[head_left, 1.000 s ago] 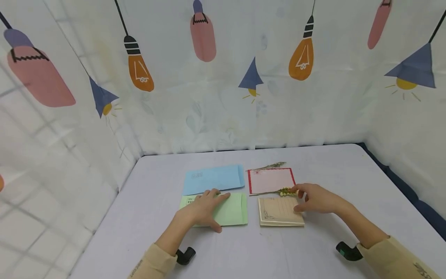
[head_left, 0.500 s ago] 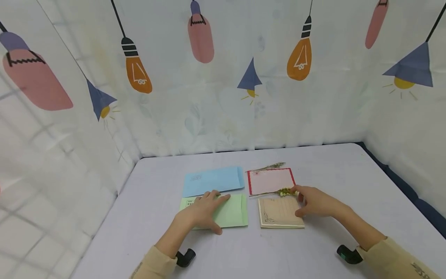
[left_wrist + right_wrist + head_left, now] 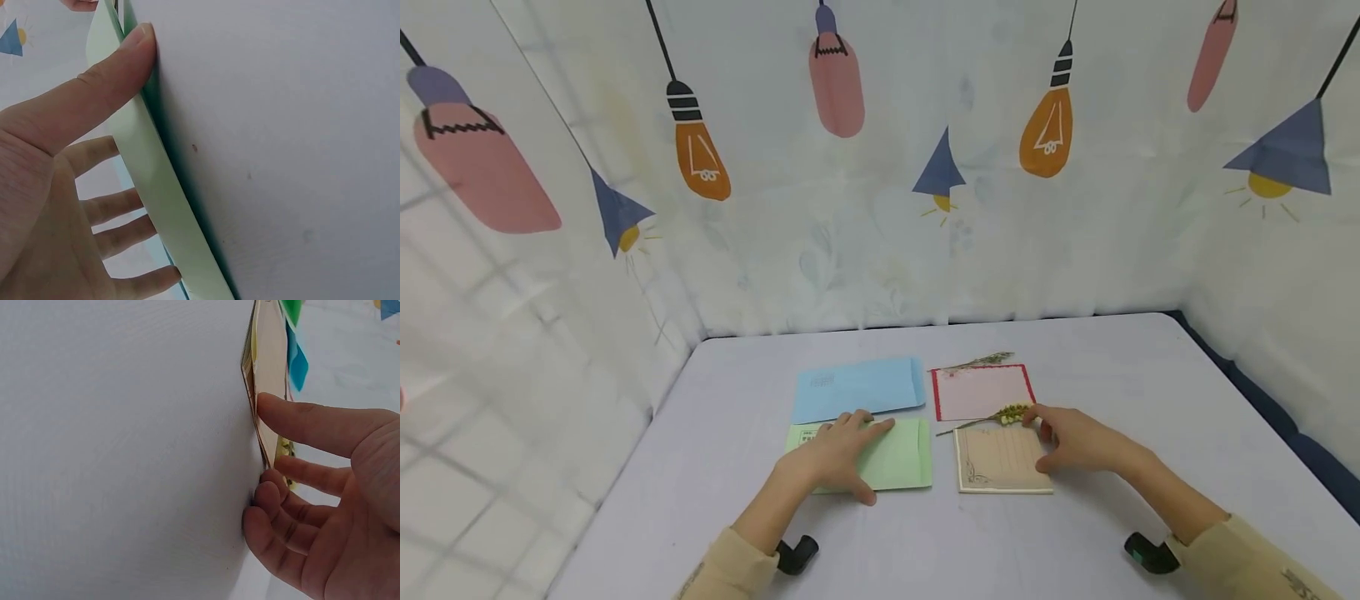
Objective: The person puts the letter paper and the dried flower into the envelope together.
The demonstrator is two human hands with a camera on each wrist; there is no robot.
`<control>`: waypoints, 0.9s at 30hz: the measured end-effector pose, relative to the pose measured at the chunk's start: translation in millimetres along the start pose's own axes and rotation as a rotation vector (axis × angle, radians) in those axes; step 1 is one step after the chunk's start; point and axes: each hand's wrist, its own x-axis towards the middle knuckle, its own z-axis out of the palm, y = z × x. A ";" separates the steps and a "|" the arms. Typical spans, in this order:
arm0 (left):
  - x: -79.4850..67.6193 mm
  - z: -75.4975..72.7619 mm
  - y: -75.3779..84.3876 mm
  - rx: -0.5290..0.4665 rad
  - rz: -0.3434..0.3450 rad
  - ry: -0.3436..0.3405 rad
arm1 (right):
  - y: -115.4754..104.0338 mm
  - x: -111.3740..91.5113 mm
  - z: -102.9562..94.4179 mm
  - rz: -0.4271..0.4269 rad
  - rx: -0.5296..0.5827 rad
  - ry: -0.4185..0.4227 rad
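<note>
A green envelope (image 3: 902,462) lies on the white table, and my left hand (image 3: 838,454) rests on it with fingers spread. In the left wrist view its thumb touches the near edge of the green envelope (image 3: 159,181). Right of it lies a stack of beige lined note paper (image 3: 1000,462) with a scroll design at one corner. My right hand (image 3: 1078,442) is at the stack's right side: the thumb touches its edge and the index finger reaches the far corner, beside a yellow flower sprig (image 3: 1013,414). In the right wrist view the other fingers curl loosely against the table.
A blue envelope (image 3: 857,392) lies behind the green one. Behind the beige paper are a pink card with a red border (image 3: 985,393) and a second dried sprig (image 3: 992,359). A patterned cloth (image 3: 880,233) hangs behind the table (image 3: 925,550).
The yellow flower sprig has swung so its stem end lies nearer to me. The beige paper stack sits slightly straighter and flatter, the right hand staying at its edge. The left hand has not moved.
</note>
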 end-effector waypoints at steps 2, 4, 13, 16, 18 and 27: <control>0.2 0.4 -0.2 0.002 0.000 0.005 | 0.0 -0.4 -0.4 -0.010 -0.007 0.008; 0.6 0.4 -0.3 0.000 0.000 0.012 | -0.2 -1.1 -0.3 -0.010 -0.005 0.014; -0.9 0.2 1.7 -0.010 -0.005 0.000 | 2.5 -2.0 1.4 -0.041 0.009 0.013; -1.2 -0.3 2.3 -0.013 -0.010 0.005 | 3.6 -1.4 1.8 -0.038 0.017 0.023; -1.4 0.2 2.4 -0.020 -0.013 0.002 | 4.3 -1.1 2.5 -0.037 0.023 0.021; -0.6 0.7 1.6 -0.011 -0.006 0.006 | 2.2 -3.0 4.9 -0.041 0.043 0.050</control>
